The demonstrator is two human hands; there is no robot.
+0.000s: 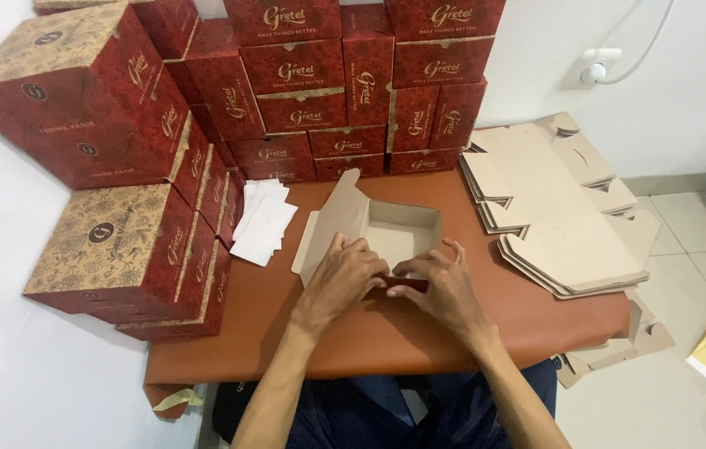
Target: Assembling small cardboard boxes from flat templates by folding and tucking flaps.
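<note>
Half-made cardboard box [394, 229] in the middle of the brown tabletop [386, 333], right under both hands. Open on top, pale inside, red outside along the near wall. One flap sticking up and out on the left side.

Left hand [349, 274] flat on the near left edge of the box, fingers bent over the wall, pressing down on it. Right hand [440, 283] on the near right edge, fingers spread a little, thumb and fingertips pinching the red front wall. Both hands close together, almost touching, not shut into fists.

Stack of flat cardboard sheets [552, 216] on the right of the tabletop, near the right hand but apart from it. Small white papers [263, 223] to the left of the box. Many finished red boxes [319, 83] piled high at the back and on the left side.
</note>
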